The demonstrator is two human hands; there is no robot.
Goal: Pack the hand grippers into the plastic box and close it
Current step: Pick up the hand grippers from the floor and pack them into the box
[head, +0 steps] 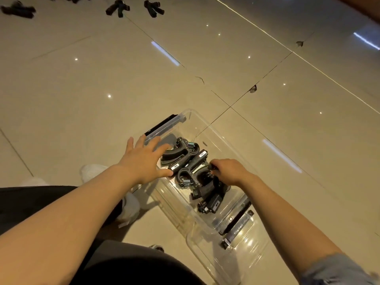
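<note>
Glossy beige floor tiles (205,58) carry a clear rectangular plastic box (216,132) with black latches, its transparent lid (242,256) lying on the floor just beside its near end. Several black spring-loaded hand grippers (185,159) lie packed inside the box. Left hand (144,159) rests flat, fingers spread, its grip released, at the box's left rim. Right hand (228,171) reaches inside, grip clenched on one black gripper. More loose black grippers (117,9) lie on the floor far off.

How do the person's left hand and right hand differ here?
The left hand is spread flat with straight fingers at the box's edge; the right hand is curled, pinching a gripper inside. The left touches the far gripper; the right works nearer. Both reach into the box.
</note>
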